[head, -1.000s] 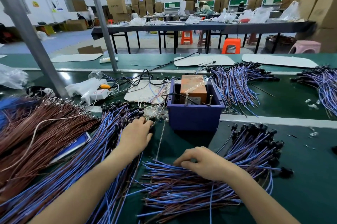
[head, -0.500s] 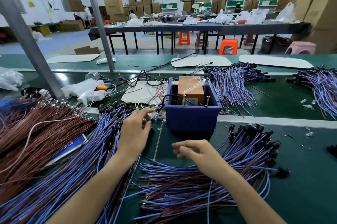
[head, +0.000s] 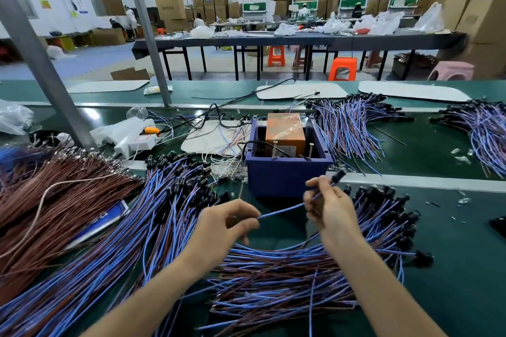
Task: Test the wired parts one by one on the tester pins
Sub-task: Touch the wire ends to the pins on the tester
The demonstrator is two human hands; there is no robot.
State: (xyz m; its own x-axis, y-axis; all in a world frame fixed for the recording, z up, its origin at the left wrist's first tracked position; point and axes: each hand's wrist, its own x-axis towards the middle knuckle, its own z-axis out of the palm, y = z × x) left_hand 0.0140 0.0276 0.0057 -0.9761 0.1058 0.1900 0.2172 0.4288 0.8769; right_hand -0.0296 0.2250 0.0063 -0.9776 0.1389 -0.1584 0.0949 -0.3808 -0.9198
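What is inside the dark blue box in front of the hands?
An orange block wrapped in clear film, two upright metal pins near the front wall, and a black cable. The front wall of the box hides its floor and the pin bases.

The air above the blue box [head: 284, 180] is open, so its two upright pins [head: 275, 149] can be reached from above and from the front. A narrow bare strip of table [head: 278, 231] lies before the box. It is crossed by the single wire [head: 282, 210] pinched between the left hand [head: 227, 224] and right hand [head: 328, 208]. The left heap [head: 164, 213], right heap [head: 383, 216] and near heap [head: 273, 276] of wires crowd the other sides. Past the right heap the table lies bare.
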